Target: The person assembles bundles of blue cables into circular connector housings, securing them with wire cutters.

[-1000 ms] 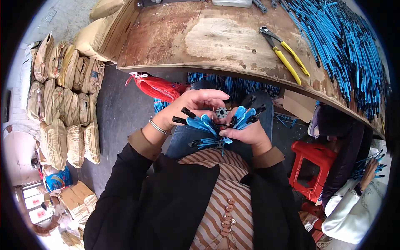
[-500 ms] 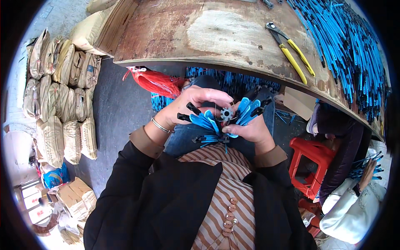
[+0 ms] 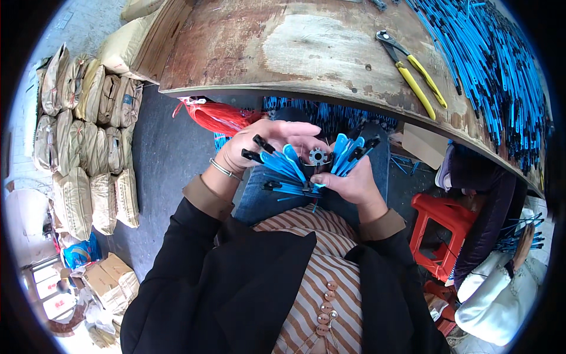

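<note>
Blue ribs with black ends fan out from a grey notched hub (image 3: 318, 156), forming what looks like part of an umbrella frame (image 3: 286, 165) above my lap. My right hand (image 3: 351, 184) is closed on its right side, thumb pressed just below the hub. My left hand (image 3: 259, 137) curves behind the ribs on the left, with its fingers stretched towards the hub. A thin wire shows by the hub, but I cannot make out whether the left fingers touch it. The left thumb is hidden behind the ribs.
A wooden table (image 3: 236, 41) lies ahead, carrying yellow-handled pliers (image 3: 413, 74) and a pile of blue ribs (image 3: 489, 76). Red strands (image 3: 218, 116) hang below its edge. A red stool (image 3: 439, 236) and another person's arm (image 3: 486, 295) are at right. Sacks (image 3: 88, 147) are stacked left.
My left fingers have straightened and lifted away from the hub, where they were bent over it. The frame has shifted slightly left and up in my right hand.
</note>
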Demonstrator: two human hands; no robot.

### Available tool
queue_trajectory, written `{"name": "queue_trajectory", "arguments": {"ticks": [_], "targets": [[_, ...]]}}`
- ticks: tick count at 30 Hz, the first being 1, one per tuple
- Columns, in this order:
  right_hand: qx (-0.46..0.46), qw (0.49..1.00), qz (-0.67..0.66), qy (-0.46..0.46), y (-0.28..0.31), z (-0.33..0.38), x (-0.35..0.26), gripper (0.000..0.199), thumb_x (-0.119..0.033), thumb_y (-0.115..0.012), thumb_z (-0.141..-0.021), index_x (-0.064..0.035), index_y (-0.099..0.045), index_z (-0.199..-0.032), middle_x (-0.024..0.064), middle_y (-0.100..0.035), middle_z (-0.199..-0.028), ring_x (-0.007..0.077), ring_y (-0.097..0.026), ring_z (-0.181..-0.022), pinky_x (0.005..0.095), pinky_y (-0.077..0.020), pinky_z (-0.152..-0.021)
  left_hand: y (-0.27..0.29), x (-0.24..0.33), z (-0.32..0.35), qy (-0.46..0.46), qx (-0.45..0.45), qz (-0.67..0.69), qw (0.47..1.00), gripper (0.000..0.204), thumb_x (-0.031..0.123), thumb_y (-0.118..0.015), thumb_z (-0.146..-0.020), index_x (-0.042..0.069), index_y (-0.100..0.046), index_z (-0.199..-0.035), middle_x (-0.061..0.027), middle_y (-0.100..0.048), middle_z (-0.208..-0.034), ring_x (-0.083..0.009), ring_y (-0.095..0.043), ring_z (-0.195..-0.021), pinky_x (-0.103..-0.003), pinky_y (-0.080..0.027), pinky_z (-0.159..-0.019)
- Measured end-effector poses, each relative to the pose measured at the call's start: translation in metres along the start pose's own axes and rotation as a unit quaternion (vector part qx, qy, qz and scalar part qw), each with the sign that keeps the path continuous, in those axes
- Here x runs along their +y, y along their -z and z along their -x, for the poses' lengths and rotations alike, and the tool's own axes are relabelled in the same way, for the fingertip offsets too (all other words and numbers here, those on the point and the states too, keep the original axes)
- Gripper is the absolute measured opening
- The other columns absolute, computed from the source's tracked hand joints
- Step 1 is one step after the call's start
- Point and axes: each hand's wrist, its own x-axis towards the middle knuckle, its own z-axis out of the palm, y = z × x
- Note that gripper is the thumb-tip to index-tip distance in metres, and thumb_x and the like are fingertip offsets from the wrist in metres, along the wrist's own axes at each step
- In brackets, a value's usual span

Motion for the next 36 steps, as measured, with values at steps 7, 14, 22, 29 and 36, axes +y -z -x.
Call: {"name": "queue_trajectory", "arguments": {"ticks": [7, 14, 22, 29, 36], "targets": [[0.046, 0.999, 0.000, -0.028, 0.000, -0.001, 0.010, 0.036, -0.010, -0.079, -0.064, -0.0018, -0.057, -0.092, 0.0015, -0.060, -0.079, 0.0098, -0.057, -0.072, 0.0253, -0.0463, -0.067, -0.004, -0.008, -0.002, -0.074, 0.030, -0.162, 0.984, 0.054, 0.020, -0.075, -0.073, -0.002, -0.051, -0.116, -0.0208, -0.057, -0.114, -0.0228, -0.058, -0.101, -0.036, -0.047, -0.085], [0.073, 0.996, 0.008, -0.052, 0.000, 0.009, 0.006, 0.035, -0.010, -0.078, -0.066, -0.0007, -0.056, -0.092, 0.0036, -0.060, -0.084, 0.0114, -0.057, -0.080, 0.0262, -0.0465, -0.072, -0.023, -0.023, -0.013, -0.094, 0.155, -0.232, 0.956, 0.033, 0.004, -0.075, -0.067, 0.003, -0.057, -0.096, -0.0127, -0.059, -0.097, -0.0199, -0.058, -0.093, -0.033, -0.048, -0.080], [-0.046, 0.960, -0.244, -0.128, 0.035, 0.009, -0.034, 0.034, -0.019, -0.074, -0.072, 0.0013, -0.059, -0.095, 0.0064, -0.062, -0.084, 0.0126, -0.058, -0.078, 0.0269, -0.0460, -0.073, -0.038, -0.017, -0.018, -0.078, 0.168, -0.212, 0.960, 0.031, 0.003, -0.073, -0.065, 0.003, -0.060, -0.092, -0.0100, -0.060, -0.088, -0.0187, -0.058, -0.084, -0.031, -0.047, -0.074], [-0.233, 0.940, -0.065, -0.239, 0.071, -0.020, -0.061, 0.031, -0.020, -0.073, -0.074, 0.0029, -0.063, -0.091, 0.0072, -0.064, -0.079, 0.0118, -0.060, -0.074, 0.0248, -0.0465, -0.071, -0.042, -0.013, -0.027, -0.103, 0.089, -0.295, 0.946, 0.027, 0.007, -0.075, -0.063, 0.002, -0.064, -0.087, -0.0079, -0.062, -0.079, -0.0181, -0.059, -0.075, -0.030, -0.047, -0.068], [-0.291, 0.944, 0.095, -0.125, 0.057, -0.016, -0.065, 0.020, -0.007, -0.077, -0.067, 0.0022, -0.063, -0.079, 0.0082, -0.065, -0.079, 0.0111, -0.061, -0.073, 0.0229, -0.0480, -0.066, -0.040, -0.010, -0.018, -0.089, 0.090, -0.283, 0.951, 0.026, 0.006, -0.075, -0.063, 0.002, -0.064, -0.087, -0.0090, -0.062, -0.079, -0.0183, -0.060, -0.073, -0.029, -0.048, -0.065]]}}
